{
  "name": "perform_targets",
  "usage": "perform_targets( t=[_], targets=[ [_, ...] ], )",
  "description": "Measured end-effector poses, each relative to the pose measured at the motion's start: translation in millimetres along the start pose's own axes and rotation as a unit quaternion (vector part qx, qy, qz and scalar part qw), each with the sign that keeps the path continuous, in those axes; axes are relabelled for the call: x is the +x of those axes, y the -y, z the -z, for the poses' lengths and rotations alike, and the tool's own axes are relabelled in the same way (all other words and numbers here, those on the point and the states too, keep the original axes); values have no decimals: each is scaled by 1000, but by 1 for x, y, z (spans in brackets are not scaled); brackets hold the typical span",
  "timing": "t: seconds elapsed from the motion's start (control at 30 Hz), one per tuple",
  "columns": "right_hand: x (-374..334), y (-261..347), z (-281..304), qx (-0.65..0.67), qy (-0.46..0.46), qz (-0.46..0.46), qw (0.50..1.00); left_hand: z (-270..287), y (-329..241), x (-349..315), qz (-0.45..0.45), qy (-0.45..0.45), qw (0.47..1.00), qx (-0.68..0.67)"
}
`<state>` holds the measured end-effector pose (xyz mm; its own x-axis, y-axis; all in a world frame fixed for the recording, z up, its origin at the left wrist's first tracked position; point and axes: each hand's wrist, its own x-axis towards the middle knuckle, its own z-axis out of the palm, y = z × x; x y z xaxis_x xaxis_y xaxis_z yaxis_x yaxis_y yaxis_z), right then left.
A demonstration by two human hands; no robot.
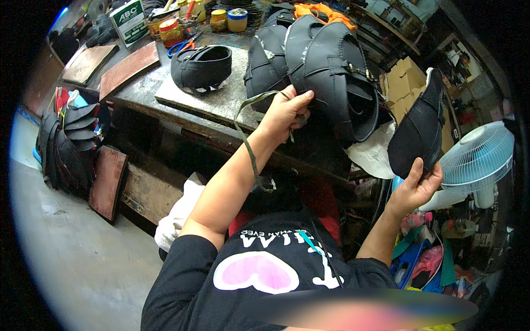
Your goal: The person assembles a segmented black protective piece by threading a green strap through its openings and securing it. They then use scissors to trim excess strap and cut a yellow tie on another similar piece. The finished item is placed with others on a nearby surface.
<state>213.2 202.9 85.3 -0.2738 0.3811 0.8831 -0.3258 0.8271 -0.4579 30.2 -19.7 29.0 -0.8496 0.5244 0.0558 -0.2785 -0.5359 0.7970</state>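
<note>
My left hand (284, 113) is closed around a narrow dark green strap (248, 143); its loop hangs down along my forearm. Right beside that hand, several black shoe uppers (314, 66) with buckled straps stand bunched together at the table's front edge. My right hand (417, 187) pinches the lower end of another black shoe upper (414, 129), held up off the table to the right. To the left of the bunch, a single black upper (201, 67) sits on a pale slab (232, 96). A white sheet or cloth (375, 151) shows between the bunch and the held upper.
Scissors (185, 46), lidded jars (219, 21) and a green-and-white can (129, 23) stand farther back. Reddish boards (130, 71) lie at the left. A bundle of black pieces (72, 138) hangs beside the bench. A fan (477, 157) and cardboard boxes (406, 83) are at right.
</note>
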Motion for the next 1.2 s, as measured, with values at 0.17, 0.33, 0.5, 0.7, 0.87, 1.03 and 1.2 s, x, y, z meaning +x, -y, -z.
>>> perform_targets(
  t=[0.17, 0.33, 0.5, 0.7, 0.87, 1.03, 1.2],
  targets=[
    [-6, 10, 11, -20, -1, -38, 999, 1, 0, -1, -2, 3, 1000, -3],
    [8, 14, 33, -200, 149, -26, 968, 0, -1, 0, -3, 6, 1000, 14],
    [56, 56, 73, -306, 222, -117, 918, 0, -3, 1, -2, 5, 1000, 22],
    [98, 111, 86, -238, 497, -77, 831, -2, -5, -1, 4, -5, 1000, 23],
    [110, 127, 74, -237, 591, 75, 768, -1, -5, 0, 3, 6, 1000, 17],
    [134, 146, 61, -150, 760, 51, 630, 1, -3, 0, 0, -6, 999, 35],
    [71, 69, 12, -76, 675, -130, 722, 2, -2, 2, 7, 7, 1000, 0]
  ],
)
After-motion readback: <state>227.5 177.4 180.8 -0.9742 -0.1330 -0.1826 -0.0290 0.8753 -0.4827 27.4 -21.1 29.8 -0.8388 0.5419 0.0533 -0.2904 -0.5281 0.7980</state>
